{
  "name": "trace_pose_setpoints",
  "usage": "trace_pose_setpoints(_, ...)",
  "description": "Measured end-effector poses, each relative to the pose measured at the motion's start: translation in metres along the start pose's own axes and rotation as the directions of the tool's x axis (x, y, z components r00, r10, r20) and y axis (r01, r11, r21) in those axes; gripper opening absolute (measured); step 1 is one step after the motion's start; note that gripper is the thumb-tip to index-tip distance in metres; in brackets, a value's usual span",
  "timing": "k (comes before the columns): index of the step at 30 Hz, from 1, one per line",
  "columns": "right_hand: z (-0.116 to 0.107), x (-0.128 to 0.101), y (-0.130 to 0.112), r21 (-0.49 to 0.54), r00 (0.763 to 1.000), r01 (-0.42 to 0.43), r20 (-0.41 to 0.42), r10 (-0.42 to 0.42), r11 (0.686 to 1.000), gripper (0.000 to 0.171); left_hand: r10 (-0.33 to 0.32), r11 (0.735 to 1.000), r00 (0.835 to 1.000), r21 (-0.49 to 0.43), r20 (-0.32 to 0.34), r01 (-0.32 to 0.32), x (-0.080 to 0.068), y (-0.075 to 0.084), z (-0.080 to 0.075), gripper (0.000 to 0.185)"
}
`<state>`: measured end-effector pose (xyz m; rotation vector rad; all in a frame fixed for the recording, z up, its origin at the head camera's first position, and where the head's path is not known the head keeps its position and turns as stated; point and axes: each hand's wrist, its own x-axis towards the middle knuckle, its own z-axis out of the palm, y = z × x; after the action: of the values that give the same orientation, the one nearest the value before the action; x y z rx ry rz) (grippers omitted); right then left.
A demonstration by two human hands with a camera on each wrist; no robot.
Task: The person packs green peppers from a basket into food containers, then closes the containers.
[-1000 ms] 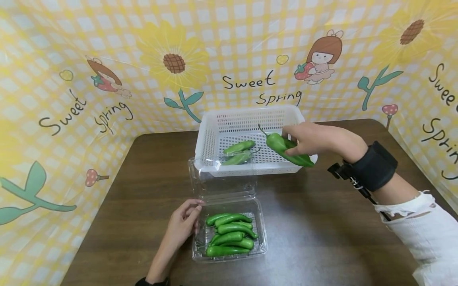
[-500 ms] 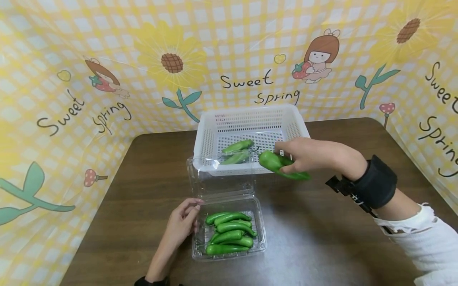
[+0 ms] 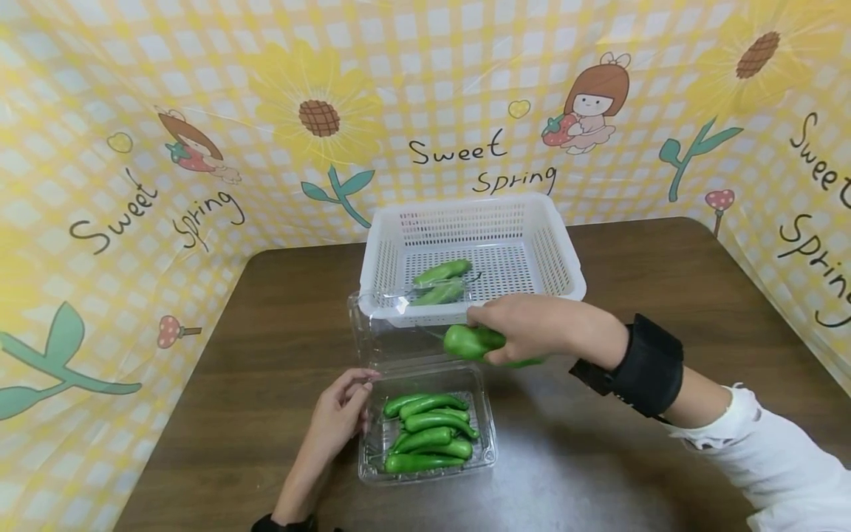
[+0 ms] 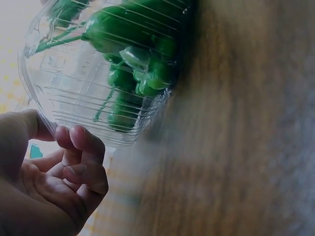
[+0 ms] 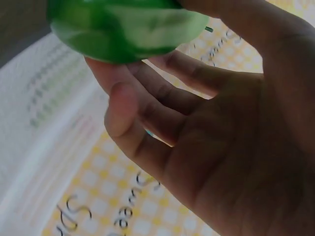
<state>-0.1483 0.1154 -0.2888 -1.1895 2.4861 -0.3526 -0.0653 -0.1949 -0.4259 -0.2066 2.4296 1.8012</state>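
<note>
My right hand [image 3: 541, 325] grips a large green pepper [image 3: 467, 342] between thumb and fingers, above the table just in front of the basket. In the right wrist view the thumb and fingertips press against the shiny pepper [image 5: 123, 32]. At the left side of an opened clear plastic clamshell box [image 3: 490, 428], my left hand [image 3: 337, 410] pinches the rim with thumb and fingers, as the left wrist view shows. Several green peppers [image 3: 432, 423] lie side by side inside that box. Its hinged lid [image 3: 382, 341] stands raised at the back, against the basket's front.
A white perforated plastic basket [image 3: 558, 255] stands behind the box, with two green peppers [image 3: 444, 270] on its floor, partly seen through the lid. Brown wooden table [image 3: 279, 318] lies beneath everything. Yellow checked cloth [image 3: 452, 81] hangs behind and at both sides.
My right hand has carried the pepper from over the basket's right side toward me and to the left, closer to the box. The left hand keeps its place on the box.
</note>
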Motion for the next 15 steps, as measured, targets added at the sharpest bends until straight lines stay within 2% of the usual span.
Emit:
trace_pose_setpoints(4, 0.012, 0.011, -0.010, -0.041, 1.000, 0.011, 0.023, -0.010, 0.999, 0.029, -0.005, 1.000, 1.000, -0.016, 0.002, 0.005, 0.000, -0.002, 0.001, 0.021)
trace_pose_setpoints(8, 0.022, 0.021, -0.020, -0.131, 0.999, 0.031, 0.035, -0.027, 0.991, 0.038, -0.004, 0.999, 1.000, -0.038, 0.011, 0.004, 0.000, -0.002, 0.001, 0.021)
trace_pose_setpoints(15, 0.034, 0.039, -0.032, -0.227, 0.997, 0.043, 0.078, -0.026, 0.973, 0.048, 0.014, 1.000, 1.000, -0.028, 0.021, -0.013, 0.002, 0.000, 0.000, 0.021)
